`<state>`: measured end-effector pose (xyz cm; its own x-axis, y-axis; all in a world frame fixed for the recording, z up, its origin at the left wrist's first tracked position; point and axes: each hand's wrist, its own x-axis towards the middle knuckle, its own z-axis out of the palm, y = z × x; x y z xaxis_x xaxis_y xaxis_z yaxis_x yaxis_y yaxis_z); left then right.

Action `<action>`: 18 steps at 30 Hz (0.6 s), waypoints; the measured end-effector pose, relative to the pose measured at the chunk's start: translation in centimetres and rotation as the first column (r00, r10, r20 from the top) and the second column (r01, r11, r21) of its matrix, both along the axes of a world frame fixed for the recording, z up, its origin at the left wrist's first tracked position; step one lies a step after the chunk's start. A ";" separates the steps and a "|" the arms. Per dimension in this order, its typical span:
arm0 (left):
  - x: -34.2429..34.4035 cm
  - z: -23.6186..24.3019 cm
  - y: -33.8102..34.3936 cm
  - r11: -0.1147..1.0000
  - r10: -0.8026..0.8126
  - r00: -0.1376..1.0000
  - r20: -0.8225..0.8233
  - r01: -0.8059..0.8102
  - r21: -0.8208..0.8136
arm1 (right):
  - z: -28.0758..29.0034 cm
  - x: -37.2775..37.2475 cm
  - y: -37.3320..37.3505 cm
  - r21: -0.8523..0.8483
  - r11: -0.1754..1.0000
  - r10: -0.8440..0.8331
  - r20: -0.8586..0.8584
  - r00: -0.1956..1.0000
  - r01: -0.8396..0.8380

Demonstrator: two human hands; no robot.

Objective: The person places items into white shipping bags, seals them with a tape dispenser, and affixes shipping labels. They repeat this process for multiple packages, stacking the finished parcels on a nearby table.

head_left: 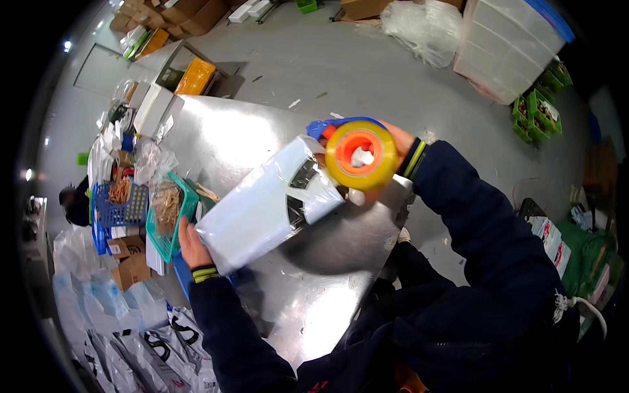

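A white plastic-wrapped parcel (265,206) is held slanted above the shiny metal table (242,131). My left hand (190,245) grips its lower left end. My right hand (396,141) holds a tape dispenser (359,154) with a blue handle, an orange core and a yellowish tape roll, pressed against the parcel's upper right end. Dark printed patches show on the parcel near the dispenser.
A teal basket (171,211) and a blue basket (121,206) with brownish contents stand at the table's left edge. Cardboard boxes (131,262) and printed bags (141,340) lie lower left. White stacked bins (504,42) and green crates (540,108) stand on the floor at the far right.
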<state>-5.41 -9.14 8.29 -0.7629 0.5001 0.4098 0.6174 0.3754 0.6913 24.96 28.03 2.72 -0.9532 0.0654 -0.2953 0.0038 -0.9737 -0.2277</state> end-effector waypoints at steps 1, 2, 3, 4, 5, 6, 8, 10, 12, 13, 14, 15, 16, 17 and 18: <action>-0.2 0.7 1.9 0.989 -0.126 0.970 -0.208 0.106 -0.104 | 0.6 -0.4 -0.5 0.010 1.000 -0.028 -0.032 0.999 0.028; -0.9 1.8 3.5 0.944 -0.197 0.974 -0.114 0.157 -0.289 | 1.4 -0.4 -0.5 0.027 0.997 -0.069 -0.060 0.996 0.071; -1.8 2.7 4.4 0.860 -0.246 0.969 -0.011 0.213 -0.464 | 1.9 0.0 -0.3 0.026 0.993 -0.117 0.031 0.993 0.116; -2.5 2.6 5.2 0.859 -0.234 0.972 0.012 0.213 -0.466 | 2.1 0.6 -0.3 0.047 0.988 -0.146 0.038 0.989 0.144; -2.8 2.3 5.1 0.849 -0.224 0.974 -0.018 0.186 -0.495 | 2.3 1.2 -0.5 0.069 0.983 -0.173 0.043 0.984 0.170; -3.3 2.1 4.5 0.834 -0.217 0.975 -0.056 0.155 -0.529 | 2.4 2.0 -0.9 0.059 0.980 -0.192 0.074 0.979 0.188; -3.0 1.3 4.4 0.818 -0.180 0.980 -0.082 0.103 -0.566 | 0.3 5.4 -3.8 0.005 0.962 -0.270 0.158 0.950 0.272; -2.5 1.2 4.0 0.816 -0.133 0.988 -0.082 0.062 -0.574 | -0.1 9.8 -10.7 -0.115 0.963 -0.242 0.021 0.970 0.243; -1.3 1.6 4.1 0.816 -0.229 0.962 -0.149 0.106 -0.568 | -1.5 9.7 -16.9 -0.201 0.934 -0.287 0.067 0.955 0.295; -1.4 1.9 2.9 0.756 -0.070 0.987 -0.145 -0.042 -0.653 | -2.2 9.3 -20.3 -0.253 0.918 -0.292 0.086 0.953 0.304; -0.3 1.4 2.1 0.747 -0.031 0.988 -0.153 -0.079 -0.660 | -2.4 8.0 -20.6 -0.313 0.880 -0.365 0.035 0.930 0.357; 1.4 1.2 1.2 0.737 0.017 0.985 -0.170 -0.127 -0.664 | -2.2 6.0 -19.3 -0.311 0.861 -0.416 0.021 0.909 0.402; 2.5 1.6 -0.3 0.730 -0.051 0.999 0.000 0.037 -0.682 | -1.9 4.0 -17.5 -0.301 0.844 -0.465 0.002 0.885 0.444; 3.7 2.2 -1.4 0.700 -0.117 0.977 0.177 0.208 -0.683 | -1.1 1.4 -14.7 -0.235 0.835 -0.504 0.036 0.863 0.497; 7.5 5.6 2.0 0.565 0.112 0.908 0.404 0.276 -0.777 | -0.6 -0.5 -11.0 -0.189 0.883 -0.445 -0.050 0.894 0.429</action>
